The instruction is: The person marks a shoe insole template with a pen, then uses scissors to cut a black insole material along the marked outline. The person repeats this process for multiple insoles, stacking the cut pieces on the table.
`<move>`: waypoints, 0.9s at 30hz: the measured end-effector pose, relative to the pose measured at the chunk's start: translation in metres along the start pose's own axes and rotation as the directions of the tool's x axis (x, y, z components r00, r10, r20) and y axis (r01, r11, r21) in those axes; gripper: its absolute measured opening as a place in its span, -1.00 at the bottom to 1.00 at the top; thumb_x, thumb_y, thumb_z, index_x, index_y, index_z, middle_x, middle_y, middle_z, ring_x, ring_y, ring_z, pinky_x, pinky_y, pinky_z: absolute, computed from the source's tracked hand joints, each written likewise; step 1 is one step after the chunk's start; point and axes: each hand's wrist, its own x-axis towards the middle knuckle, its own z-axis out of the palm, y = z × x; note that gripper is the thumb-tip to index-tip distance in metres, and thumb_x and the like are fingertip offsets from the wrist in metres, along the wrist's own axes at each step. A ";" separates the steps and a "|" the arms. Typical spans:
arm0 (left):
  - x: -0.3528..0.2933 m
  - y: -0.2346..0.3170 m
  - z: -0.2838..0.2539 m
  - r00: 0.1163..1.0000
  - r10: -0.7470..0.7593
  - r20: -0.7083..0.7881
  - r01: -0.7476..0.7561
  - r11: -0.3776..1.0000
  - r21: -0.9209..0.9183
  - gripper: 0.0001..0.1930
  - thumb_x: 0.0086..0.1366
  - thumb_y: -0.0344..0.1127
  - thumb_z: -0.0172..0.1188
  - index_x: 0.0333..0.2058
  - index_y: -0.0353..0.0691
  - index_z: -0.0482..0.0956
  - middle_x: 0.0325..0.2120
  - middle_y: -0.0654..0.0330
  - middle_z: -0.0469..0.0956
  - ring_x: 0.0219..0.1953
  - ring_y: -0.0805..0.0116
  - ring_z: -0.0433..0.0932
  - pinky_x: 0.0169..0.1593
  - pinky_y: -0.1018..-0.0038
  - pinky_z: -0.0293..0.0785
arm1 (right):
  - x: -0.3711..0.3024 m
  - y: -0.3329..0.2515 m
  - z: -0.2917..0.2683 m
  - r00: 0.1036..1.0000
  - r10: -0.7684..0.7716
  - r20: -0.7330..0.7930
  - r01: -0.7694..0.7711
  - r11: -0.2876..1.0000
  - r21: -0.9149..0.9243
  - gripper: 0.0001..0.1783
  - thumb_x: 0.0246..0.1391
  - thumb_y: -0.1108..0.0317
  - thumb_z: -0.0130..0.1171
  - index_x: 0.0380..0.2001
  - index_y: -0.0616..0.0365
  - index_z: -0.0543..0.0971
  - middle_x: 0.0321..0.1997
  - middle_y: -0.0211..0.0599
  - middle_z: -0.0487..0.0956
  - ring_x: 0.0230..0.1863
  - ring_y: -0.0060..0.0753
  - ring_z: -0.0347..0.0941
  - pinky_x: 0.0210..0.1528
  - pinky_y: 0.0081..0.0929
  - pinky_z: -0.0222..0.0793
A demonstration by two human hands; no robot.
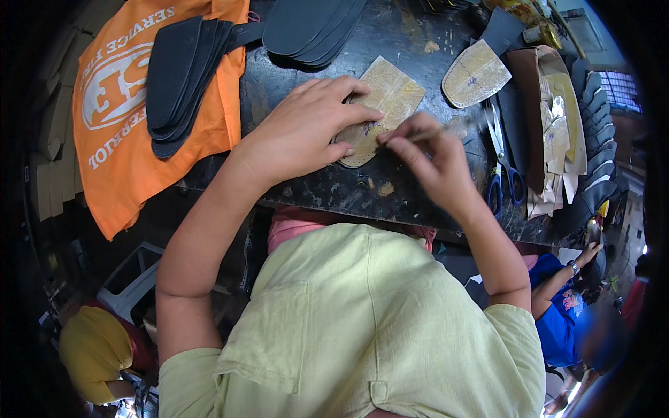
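Note:
A tan, rounded template [391,85] with small holes along its edge lies on the dark worktable [306,184]. My left hand [296,132] rests on its left side, fingers spread and pressing it down. My right hand [440,166] pinches a thin pen-like tool [449,129], whose outer end is blurred. The tool's tip is at the template's right edge; its exact kind cannot be made out. Whether anything lies under the template is hidden. To the right are a similar template [477,74] and blue-handled scissors [514,182] with blades pointing away.
Stacked black sole-shaped pieces [182,76] lie on an orange cloth [118,164] at the left; another black stack [306,28] is at the back. A box of scraps [533,115] and a row of black pieces [599,139] stand right. Other people [557,306] sit nearby.

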 end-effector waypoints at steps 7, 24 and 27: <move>-0.001 0.001 0.000 1.000 -0.010 0.002 0.010 1.000 -0.005 -0.40 0.13 -0.42 0.40 0.20 0.03 0.61 0.26 0.10 0.42 0.35 0.03 0.37 0.42 0.15 0.25 | -0.002 -0.001 0.007 0.996 0.056 -0.068 -0.047 0.991 0.124 -0.90 0.30 0.46 0.26 -0.25 0.26 0.55 -0.30 -0.20 0.66 -0.23 -0.36 0.66 -0.13 -0.41 0.55; -0.001 -0.001 0.001 1.000 0.005 -0.004 -0.005 1.000 -0.006 -0.43 0.15 -0.40 0.39 0.19 -0.01 0.61 0.28 0.10 0.42 0.37 0.04 0.35 0.44 0.14 0.23 | -0.008 0.002 0.017 0.935 -0.323 0.146 0.352 0.891 -0.287 -0.89 0.26 0.45 0.29 -0.23 0.29 0.64 -0.25 -0.17 0.59 -0.23 -0.22 0.62 -0.13 -0.39 0.50; -0.001 -0.001 0.001 1.000 0.001 0.002 0.000 1.000 -0.010 -0.43 0.15 -0.40 0.38 0.20 0.00 0.61 0.28 0.09 0.41 0.38 0.03 0.34 0.44 0.14 0.23 | -0.006 0.001 0.016 0.988 -0.148 0.043 0.151 0.985 -0.081 -0.86 0.31 0.45 0.23 -0.22 0.35 0.62 -0.29 -0.17 0.58 -0.22 -0.28 0.62 -0.10 -0.43 0.49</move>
